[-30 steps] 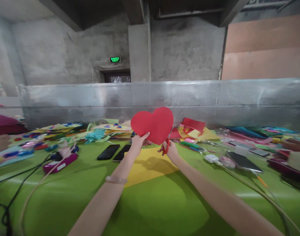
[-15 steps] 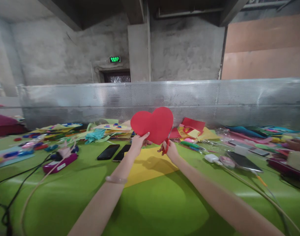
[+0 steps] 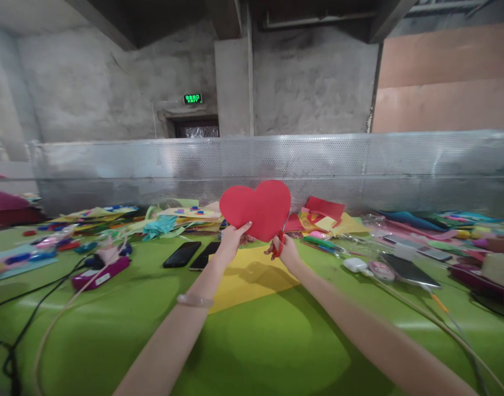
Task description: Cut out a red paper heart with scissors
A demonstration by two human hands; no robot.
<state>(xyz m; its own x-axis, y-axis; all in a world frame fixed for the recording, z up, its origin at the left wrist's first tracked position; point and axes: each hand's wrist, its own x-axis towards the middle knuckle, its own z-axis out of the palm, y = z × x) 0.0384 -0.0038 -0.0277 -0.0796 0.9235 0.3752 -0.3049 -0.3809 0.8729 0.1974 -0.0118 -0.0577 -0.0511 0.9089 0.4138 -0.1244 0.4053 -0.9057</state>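
Note:
A red paper heart [image 3: 256,208] is held up above the table by my left hand [image 3: 234,235], which pinches its lower left edge with the thumb in front. My right hand [image 3: 285,251] is closed around the red handles of a pair of scissors [image 3: 280,245]. The scissor blades point upward along the heart's right edge; whether they touch the paper, I cannot tell. Beneath both hands a yellow paper sheet [image 3: 252,278] lies flat on the green table [image 3: 277,341]. A translucent bracelet [image 3: 195,301] circles my left wrist.
Two dark phones [image 3: 182,255] lie left of the yellow sheet. Farther left is a purple power strip [image 3: 101,274] with cables. Paper scraps [image 3: 324,212] are heaped at the back, before a perforated metal screen [image 3: 310,165]. A charger [image 3: 355,265] and another phone [image 3: 411,270] lie on the right.

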